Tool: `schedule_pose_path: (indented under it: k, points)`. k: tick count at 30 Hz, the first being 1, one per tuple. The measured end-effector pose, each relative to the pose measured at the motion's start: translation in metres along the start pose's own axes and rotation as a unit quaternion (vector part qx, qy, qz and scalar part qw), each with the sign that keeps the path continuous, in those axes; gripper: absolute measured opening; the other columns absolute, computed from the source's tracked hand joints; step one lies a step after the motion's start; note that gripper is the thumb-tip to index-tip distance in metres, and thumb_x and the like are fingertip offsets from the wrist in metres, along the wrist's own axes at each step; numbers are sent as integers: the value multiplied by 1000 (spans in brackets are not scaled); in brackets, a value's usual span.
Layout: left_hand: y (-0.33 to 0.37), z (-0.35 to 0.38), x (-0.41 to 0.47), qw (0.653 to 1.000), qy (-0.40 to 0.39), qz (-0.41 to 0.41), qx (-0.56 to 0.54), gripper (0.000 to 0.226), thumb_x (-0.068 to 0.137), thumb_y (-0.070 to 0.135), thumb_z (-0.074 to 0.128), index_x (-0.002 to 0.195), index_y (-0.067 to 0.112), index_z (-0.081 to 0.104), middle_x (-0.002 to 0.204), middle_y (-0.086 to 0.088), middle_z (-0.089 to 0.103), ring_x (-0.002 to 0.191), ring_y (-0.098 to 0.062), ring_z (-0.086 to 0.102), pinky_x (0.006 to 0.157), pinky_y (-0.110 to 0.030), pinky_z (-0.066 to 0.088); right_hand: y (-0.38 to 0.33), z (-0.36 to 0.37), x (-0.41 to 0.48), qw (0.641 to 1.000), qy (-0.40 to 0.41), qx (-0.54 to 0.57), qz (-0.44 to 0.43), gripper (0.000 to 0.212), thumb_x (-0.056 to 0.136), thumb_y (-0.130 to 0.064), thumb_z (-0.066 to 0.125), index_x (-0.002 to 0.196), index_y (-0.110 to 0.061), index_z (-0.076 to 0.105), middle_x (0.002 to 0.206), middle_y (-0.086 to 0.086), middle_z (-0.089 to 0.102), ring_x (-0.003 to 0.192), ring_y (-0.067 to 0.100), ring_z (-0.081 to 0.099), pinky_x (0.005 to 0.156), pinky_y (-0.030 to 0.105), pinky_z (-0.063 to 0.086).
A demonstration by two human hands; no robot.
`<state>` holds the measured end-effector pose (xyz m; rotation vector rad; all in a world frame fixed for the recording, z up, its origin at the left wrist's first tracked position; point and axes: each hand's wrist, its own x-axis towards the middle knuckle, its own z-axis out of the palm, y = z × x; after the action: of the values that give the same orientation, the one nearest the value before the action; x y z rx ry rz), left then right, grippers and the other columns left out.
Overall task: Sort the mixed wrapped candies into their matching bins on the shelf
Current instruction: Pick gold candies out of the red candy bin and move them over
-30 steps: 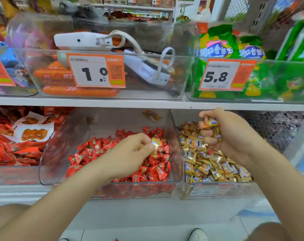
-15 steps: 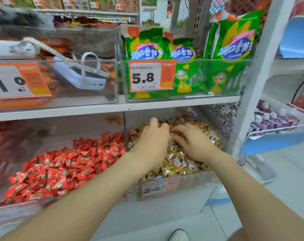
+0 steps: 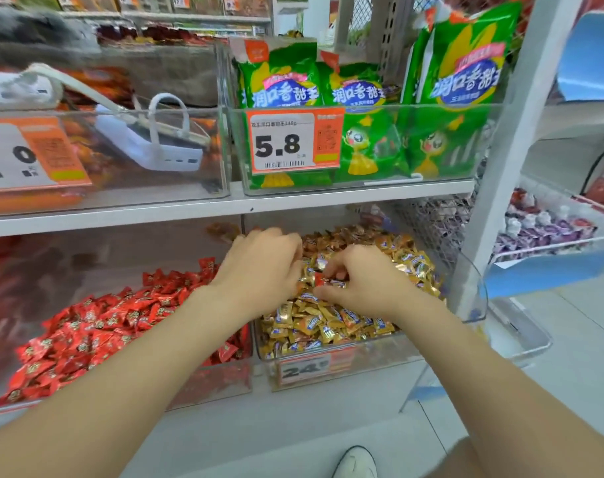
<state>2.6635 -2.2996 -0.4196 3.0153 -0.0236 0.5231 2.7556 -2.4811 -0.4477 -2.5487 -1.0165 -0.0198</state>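
Lower shelf (image 3: 293,201), two clear bins side by side. The left bin (image 3: 207,384) holds red candies (image 3: 104,322); the right bin (image 3: 331,365) holds gold candies (image 3: 328,322).

Both hands reach into the right bin, close together over the gold pile.
- Left grip (image 3: 259,270): back of hand to camera, fingers bent down onto the gold candies at the bin's left rear. Fingertips hidden; cannot tell if it grasps anything.
- Right grip (image 3: 362,281): thumb and fingers curled inward, pinching what looks like a stray red candy (image 3: 319,280) lying among the gold ones. The wrapper is small and blurred, so the colour is likely but not certain.

Upper shelf: green snack bags (image 3: 466,74) in a clear bin behind a price tag (image 3: 283,143) reading 5.8. To its left is a white power bank (image 3: 149,146) with a looped cord. A white shoe (image 3: 355,462) shows on the floor below.
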Motion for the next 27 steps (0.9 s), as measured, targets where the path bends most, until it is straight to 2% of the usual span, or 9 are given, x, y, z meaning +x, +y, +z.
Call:
schedule_pose_path:
  k: [4, 8, 10, 13, 16, 19, 22, 24, 27]
  points:
    - [-12, -9, -36, 996, 47, 19, -80, 6, 99, 31, 57, 95, 28, 61, 99, 7, 50, 93, -20, 50, 83, -42, 48, -2, 3, 6, 998, -33, -42, 17, 33, 97, -41, 62, 77, -19, 75, 68, -1, 69, 67, 16, 63, 69, 37, 57]
    - [-37, -17, -63, 993, 100, -13, -61, 8, 100, 25, 54, 92, 24, 52, 93, 6, 42, 85, -19, 47, 76, -38, 46, -18, -7, 4, 997, 35, 13, 69, 40, 98, -25, 47, 65, -5, 54, 58, 10, 56, 57, 30, 54, 55, 37, 45]
    - [-57, -18, -72, 995, 60, -56, -56, 9, 99, 27, 53, 90, 25, 54, 91, 7, 46, 84, -18, 51, 77, -39, 48, -38, -13, -1, 991, 84, 75, 77, 45, 102, -23, 45, 59, -8, 42, 53, 7, 45, 52, 23, 42, 51, 35, 29]
    - [-94, -22, -84, 993, -27, -107, -35, 11, 93, 29, 53, 84, 30, 59, 87, 7, 52, 85, -22, 57, 84, -44, 54, -86, -15, -13, 987, 77, 139, -11, 59, 111, -40, 41, 57, -15, 40, 50, -3, 38, 47, 12, 34, 52, 32, 26]
    - [-128, -28, -95, 983, -23, -172, -55, 12, 93, 26, 57, 86, 27, 67, 84, 6, 63, 88, -24, 65, 84, -39, 54, -130, 1, -12, 983, 46, 119, -135, 52, 108, -47, 48, 68, -16, 56, 63, -2, 52, 66, 10, 48, 66, 29, 38]
    - [-147, -32, -108, 967, 5, -233, -100, 14, 95, 21, 60, 86, 26, 69, 77, 12, 68, 81, -19, 67, 78, -33, 50, -152, 19, 6, 982, -16, 30, -188, 26, 102, -47, 58, 104, -29, 76, 97, -4, 59, 99, 16, 57, 93, 40, 48]
    - [-149, -31, -112, 974, 5, -201, -100, 14, 94, 22, 60, 87, 27, 70, 77, 13, 67, 80, -18, 65, 80, -36, 54, -152, 18, 23, 991, 21, 30, -131, 19, 96, -28, 58, 103, -29, 75, 96, -6, 58, 96, 21, 59, 95, 43, 51]
    - [-142, -29, -103, 985, -14, -136, -104, 14, 93, 26, 58, 89, 27, 72, 86, 9, 69, 86, -18, 66, 84, -36, 54, -143, 13, 30, 996, 55, 65, -32, 16, 95, -21, 55, 94, -20, 71, 83, -6, 63, 85, 20, 60, 85, 40, 54]
    - [-133, -13, -70, 988, -82, -75, -109, 22, 100, 31, 53, 106, 22, 73, 105, 1, 74, 103, -22, 67, 94, -37, 53, -125, 9, 37, 992, 3, 74, 105, 24, 99, -22, 51, 83, -10, 64, 73, 5, 66, 76, 27, 65, 68, 37, 56]
